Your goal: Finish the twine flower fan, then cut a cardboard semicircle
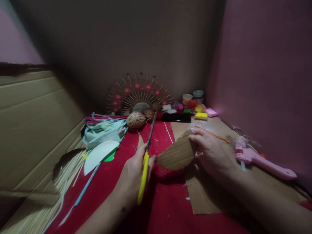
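My left hand point(133, 170) is closed round a pair of scissors with yellow handles point(143, 178), blades pointing up and away from me. Whether the blades are fully together is hard to make out. My right hand point(211, 151) pinches the upper right end of a brown cardboard piece point(177, 152) with a curved lower edge. The cardboard's left tip comes close to my left fingertips; I cannot tell if they touch. Just beyond my left hand, a thin brown offcut point(140, 141) lies on the red cloth point(168, 195).
A pink glue gun point(265, 162) rests on a cardboard sheet point(202, 201) at right. Balls of twine point(136, 120) sit before a decorated stick fan point(136, 86). To the left are a white paper half-disc point(101, 156), a crumpled cloth point(104, 131), thin sticks point(36, 211) and a cardboard panel point(31, 130).
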Available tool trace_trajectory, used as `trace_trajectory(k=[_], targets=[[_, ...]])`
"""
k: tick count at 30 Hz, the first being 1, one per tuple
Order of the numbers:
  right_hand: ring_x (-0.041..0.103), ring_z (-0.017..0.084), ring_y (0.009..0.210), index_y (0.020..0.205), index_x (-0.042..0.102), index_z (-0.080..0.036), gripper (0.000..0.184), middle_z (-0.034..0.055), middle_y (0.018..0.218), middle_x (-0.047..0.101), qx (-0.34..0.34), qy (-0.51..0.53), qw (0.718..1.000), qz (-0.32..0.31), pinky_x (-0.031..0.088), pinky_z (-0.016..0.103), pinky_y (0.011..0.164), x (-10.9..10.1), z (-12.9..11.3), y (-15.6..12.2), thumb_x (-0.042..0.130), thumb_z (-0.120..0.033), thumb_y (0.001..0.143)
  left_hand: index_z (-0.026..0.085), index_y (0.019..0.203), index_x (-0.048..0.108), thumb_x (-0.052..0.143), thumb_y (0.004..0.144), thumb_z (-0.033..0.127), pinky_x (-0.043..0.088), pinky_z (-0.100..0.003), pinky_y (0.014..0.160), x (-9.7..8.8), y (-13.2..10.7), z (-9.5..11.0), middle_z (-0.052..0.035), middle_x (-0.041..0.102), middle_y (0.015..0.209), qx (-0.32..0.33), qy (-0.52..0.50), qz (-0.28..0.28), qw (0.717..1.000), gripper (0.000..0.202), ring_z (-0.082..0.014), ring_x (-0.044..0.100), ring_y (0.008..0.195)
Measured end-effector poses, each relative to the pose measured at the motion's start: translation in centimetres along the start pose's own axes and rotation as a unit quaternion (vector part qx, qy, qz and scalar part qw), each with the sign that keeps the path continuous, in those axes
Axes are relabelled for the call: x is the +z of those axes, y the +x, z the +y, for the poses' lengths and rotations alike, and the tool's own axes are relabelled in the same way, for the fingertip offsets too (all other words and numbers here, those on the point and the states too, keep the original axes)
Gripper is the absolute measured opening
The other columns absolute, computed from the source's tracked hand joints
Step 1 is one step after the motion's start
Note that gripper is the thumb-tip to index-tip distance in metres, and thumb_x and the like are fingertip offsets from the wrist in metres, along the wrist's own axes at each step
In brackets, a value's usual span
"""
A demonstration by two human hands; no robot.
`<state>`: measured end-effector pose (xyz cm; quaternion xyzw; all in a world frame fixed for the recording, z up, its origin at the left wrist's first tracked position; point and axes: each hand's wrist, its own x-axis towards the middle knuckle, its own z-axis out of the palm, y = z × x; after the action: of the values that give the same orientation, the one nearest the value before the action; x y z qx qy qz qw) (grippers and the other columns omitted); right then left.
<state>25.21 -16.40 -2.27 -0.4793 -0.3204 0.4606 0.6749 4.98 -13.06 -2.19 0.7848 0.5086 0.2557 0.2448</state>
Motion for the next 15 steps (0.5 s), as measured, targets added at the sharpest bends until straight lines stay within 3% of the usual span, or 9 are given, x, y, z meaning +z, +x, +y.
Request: trace_trajectory(k=[3, 8, 12, 15], targets=[[0.043, 0.012, 0.058, 0.071, 0.049, -0.021, 0.009, -0.003, 0.066, 0.05, 0.02, 0.058, 0.998, -0.011, 0.034, 0.026, 0.055, -0.1, 0.3, 0.3, 0.055, -0.019, 0.065, 0.016, 0.102, 0.052, 0.056, 0.075, 0.041, 0.04, -0.024, 0.051, -0.3, 0.4, -0.1, 0.001, 0.055, 0.065, -0.035, -0.154, -0.019, 0.987, 0.037, -0.0124, 0.051, 0.052], [0.047, 0.012, 0.059, 0.072, 0.053, -0.021, 0.009, -0.0021, 0.068, 0.054, 0.03, 0.095, 0.995, -0.031, 0.036, 0.025, 0.056, -0.2, 0.6, 0.5, 0.058, -0.016, 0.065, 0.011, 0.088, 0.055, 0.065, 0.067, 0.034, 0.035, -0.021, 0.036, 0.2, 0.5, 0.3, 0.0049, 0.047, 0.048, -0.105, -0.399, -0.097, 0.906, 0.033, -0.0093, 0.045, 0.037], [0.056, 0.017, 0.069, 0.084, 0.059, -0.021, 0.017, 0.0016, 0.078, 0.062, 0.07, 0.134, 0.984, -0.098, 0.043, 0.031, 0.064, 0.5, 1.1, -0.6, 0.061, -0.018, 0.067, 0.015, 0.108, 0.048, 0.069, 0.064, 0.029, 0.043, -0.022, 0.038, 1.1, 0.2, 0.7, 0.0039, 0.054, 0.066, -0.119, -0.485, -0.045, 0.865, 0.05, -0.0093, 0.051, 0.043], [0.06, 0.02, 0.074, 0.089, 0.061, -0.02, 0.024, 0.0029, 0.081, 0.065, 0.102, 0.161, 0.973, -0.131, 0.046, 0.036, 0.071, 1.1, 2.0, -1.8, 0.065, -0.017, 0.065, 0.017, 0.116, 0.044, 0.072, 0.063, 0.029, 0.049, -0.024, 0.046, 1.6, 0.0, 1.0, 0.0044, 0.053, 0.069, -0.121, -0.499, -0.028, 0.858, 0.06, -0.0085, 0.054, 0.048]])
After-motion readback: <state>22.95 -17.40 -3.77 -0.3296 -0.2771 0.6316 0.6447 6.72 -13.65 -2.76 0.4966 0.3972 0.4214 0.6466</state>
